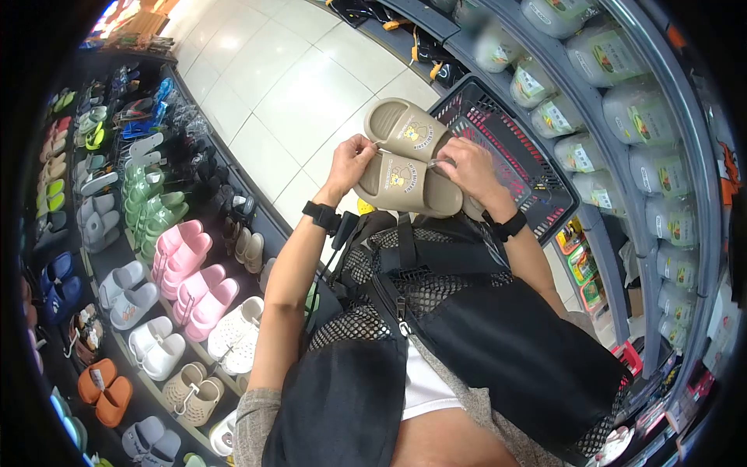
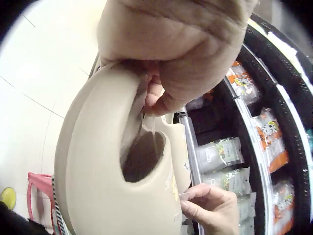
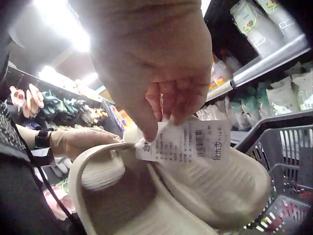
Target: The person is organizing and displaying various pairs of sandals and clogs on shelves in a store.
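Both arms are reaching forward. The left hand is pinching a tie on beige slippers, the right hand their tag.

From the head, looks forward and steeply down past a black bag, taking in both forearms, with the left hand, right hand and beige slippers at middle range and floor tiles beyond. From the left wrist, peers very close beneath the left hand, along one slipper toward the smaller, farther right hand. From the right wrist, faces across the slippers, close behind a white tag, toward the left hand. Shares slippers and hands throughout; shares the basket between head and right wrist.
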Action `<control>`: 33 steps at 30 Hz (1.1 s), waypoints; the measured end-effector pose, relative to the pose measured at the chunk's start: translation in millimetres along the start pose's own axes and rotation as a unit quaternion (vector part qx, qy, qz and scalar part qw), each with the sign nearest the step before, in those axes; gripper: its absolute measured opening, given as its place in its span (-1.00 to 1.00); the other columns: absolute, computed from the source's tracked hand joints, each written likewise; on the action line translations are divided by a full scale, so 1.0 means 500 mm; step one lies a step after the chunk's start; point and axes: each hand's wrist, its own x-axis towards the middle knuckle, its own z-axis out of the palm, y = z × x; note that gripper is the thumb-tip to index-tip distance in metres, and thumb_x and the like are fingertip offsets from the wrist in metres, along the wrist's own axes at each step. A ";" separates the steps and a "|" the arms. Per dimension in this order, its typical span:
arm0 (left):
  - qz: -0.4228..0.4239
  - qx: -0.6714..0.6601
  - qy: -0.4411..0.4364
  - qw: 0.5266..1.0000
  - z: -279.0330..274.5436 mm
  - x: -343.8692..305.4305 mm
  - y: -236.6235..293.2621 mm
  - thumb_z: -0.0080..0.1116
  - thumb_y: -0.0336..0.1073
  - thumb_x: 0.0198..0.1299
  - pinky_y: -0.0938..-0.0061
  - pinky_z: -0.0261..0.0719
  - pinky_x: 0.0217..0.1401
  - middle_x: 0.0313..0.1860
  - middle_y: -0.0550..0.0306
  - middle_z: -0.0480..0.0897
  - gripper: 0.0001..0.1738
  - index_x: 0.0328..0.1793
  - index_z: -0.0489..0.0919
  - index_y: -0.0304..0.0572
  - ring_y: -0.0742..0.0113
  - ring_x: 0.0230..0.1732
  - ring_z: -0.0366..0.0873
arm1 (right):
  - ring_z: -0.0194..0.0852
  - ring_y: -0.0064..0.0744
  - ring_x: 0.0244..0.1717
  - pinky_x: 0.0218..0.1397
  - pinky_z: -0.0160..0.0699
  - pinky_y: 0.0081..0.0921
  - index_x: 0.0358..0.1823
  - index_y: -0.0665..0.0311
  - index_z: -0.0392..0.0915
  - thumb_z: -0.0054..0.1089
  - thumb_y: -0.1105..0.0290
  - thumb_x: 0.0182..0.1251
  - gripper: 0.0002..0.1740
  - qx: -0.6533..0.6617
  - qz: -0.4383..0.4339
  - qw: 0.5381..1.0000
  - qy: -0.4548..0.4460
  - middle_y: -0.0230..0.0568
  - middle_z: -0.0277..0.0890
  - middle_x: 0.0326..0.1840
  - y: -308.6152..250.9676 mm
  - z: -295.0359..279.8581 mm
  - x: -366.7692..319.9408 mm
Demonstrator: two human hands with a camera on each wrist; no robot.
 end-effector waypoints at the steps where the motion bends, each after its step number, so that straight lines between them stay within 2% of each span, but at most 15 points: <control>1: -0.015 -0.012 -0.005 1.000 0.006 0.002 -0.009 0.14 -0.33 0.20 0.55 0.49 -0.32 -0.45 0.19 0.59 -0.83 -0.28 0.58 -0.33 0.51 -0.40 0.46 | 0.50 -0.20 -0.20 -0.13 0.48 -0.27 -0.42 0.23 0.54 0.32 0.41 -0.01 -0.86 0.010 0.004 1.000 0.004 -0.28 0.49 -0.35 0.004 0.006 -0.005; 2: -0.030 -0.024 -0.010 0.999 0.011 0.005 -0.017 0.16 -0.32 0.21 0.56 0.50 -0.31 -0.44 0.18 0.60 -0.82 -0.27 0.59 -0.33 0.51 -0.40 0.48 | 0.50 -0.21 -0.25 -0.17 0.48 -0.27 -0.48 0.23 0.52 0.30 0.41 0.01 -0.88 0.020 0.008 1.000 0.008 -0.28 0.47 -0.42 0.009 0.013 -0.011; 5: -0.048 -0.011 -0.012 0.999 0.018 0.011 -0.038 0.19 -0.32 0.20 0.58 0.52 -0.28 -0.41 0.17 0.63 -0.83 -0.26 0.59 -0.32 0.50 -0.38 0.51 | 0.49 -0.22 -0.30 -0.23 0.48 -0.28 -0.51 0.22 0.48 0.26 0.42 0.01 -0.88 0.026 -0.002 0.999 0.025 -0.28 0.44 -0.47 0.020 0.044 -0.021; 12: -0.099 -0.013 -0.042 0.994 0.010 0.012 -0.078 0.23 -0.41 0.13 0.56 0.59 -0.23 -0.35 0.09 0.67 -0.84 -0.17 0.59 -0.32 0.45 -0.30 0.60 | 0.45 -0.26 -0.28 -0.20 0.45 -0.32 -0.53 0.21 0.43 0.23 0.42 0.01 -0.88 -0.017 -0.071 0.997 0.013 -0.30 0.40 -0.44 0.029 0.083 -0.035; 14: -0.108 -0.017 -0.064 0.992 0.010 0.004 -0.084 0.13 -0.50 0.18 0.61 0.57 -0.19 -0.31 0.13 0.65 -0.83 -0.09 0.56 -0.32 0.48 -0.28 0.58 | 0.44 -0.31 -0.24 -0.17 0.43 -0.37 -0.51 0.19 0.45 0.22 0.42 0.00 -0.89 -0.047 -0.103 0.994 0.001 -0.33 0.39 -0.40 0.033 0.096 -0.041; 18: -0.125 -0.016 -0.057 0.990 0.014 0.001 -0.089 0.18 -0.46 0.18 0.59 0.58 -0.19 -0.30 0.12 0.65 -0.81 -0.08 0.58 -0.33 0.46 -0.29 0.58 | 0.42 -0.34 -0.23 -0.16 0.42 -0.39 -0.50 0.18 0.46 0.22 0.42 0.00 -0.90 -0.067 -0.133 0.989 -0.010 -0.35 0.38 -0.40 0.039 0.115 -0.050; 20: -0.139 -0.040 -0.028 0.989 0.017 0.003 -0.089 0.24 -0.41 0.17 0.58 0.59 -0.21 -0.31 0.12 0.65 -0.83 -0.14 0.61 -0.33 0.45 -0.30 0.59 | 0.43 -0.33 -0.23 -0.16 0.42 -0.38 -0.48 0.17 0.48 0.22 0.42 -0.01 -0.91 -0.076 -0.150 0.986 -0.019 -0.35 0.39 -0.39 0.038 0.124 -0.052; 24: -0.149 -0.003 -0.041 0.988 0.019 0.002 -0.091 0.28 -0.37 0.16 0.58 0.60 -0.24 -0.33 0.12 0.65 -0.83 -0.19 0.63 -0.34 0.45 -0.34 0.58 | 0.43 -0.32 -0.21 -0.14 0.43 -0.36 -0.48 0.18 0.49 0.22 0.44 -0.01 -0.93 -0.075 -0.147 0.986 -0.034 -0.34 0.40 -0.37 0.036 0.146 -0.056; 27: -0.157 -0.024 -0.031 0.987 0.026 0.010 -0.122 0.28 -0.39 0.15 0.59 0.60 -0.28 -0.36 0.14 0.64 -0.86 -0.25 0.63 -0.33 0.46 -0.38 0.57 | 0.45 -0.29 -0.16 -0.11 0.44 -0.34 -0.45 0.19 0.51 0.23 0.44 -0.04 -0.91 -0.038 -0.111 0.992 -0.043 -0.33 0.43 -0.34 0.041 0.163 -0.063; 30: -0.162 -0.028 -0.018 0.986 0.029 0.013 -0.138 0.27 -0.41 0.15 0.60 0.59 -0.31 -0.39 0.17 0.63 -0.89 -0.30 0.61 -0.32 0.49 -0.42 0.55 | 0.51 -0.26 -0.23 -0.17 0.49 -0.32 -0.39 0.22 0.53 0.25 0.44 0.00 -0.87 0.010 -0.095 0.994 -0.058 -0.29 0.48 -0.34 0.048 0.171 -0.069; 32: -0.144 -0.040 -0.015 0.989 0.029 0.006 -0.140 0.25 -0.44 0.15 0.61 0.57 -0.31 -0.41 0.20 0.61 -0.92 -0.33 0.59 -0.30 0.52 -0.42 0.52 | 0.56 -0.25 -0.36 -0.28 0.51 -0.31 -0.28 0.24 0.53 0.27 0.41 0.06 -0.82 0.166 0.067 0.982 -0.052 -0.27 0.53 -0.40 0.050 0.182 -0.074; 33: -0.145 -0.040 -0.014 0.989 0.028 0.002 -0.140 0.25 -0.44 0.15 0.61 0.57 -0.31 -0.41 0.20 0.61 -0.92 -0.33 0.59 -0.30 0.52 -0.42 0.52 | 0.56 -0.25 -0.36 -0.28 0.51 -0.31 -0.28 0.24 0.53 0.27 0.41 0.06 -0.82 0.166 0.066 0.982 -0.052 -0.27 0.53 -0.40 0.053 0.185 -0.074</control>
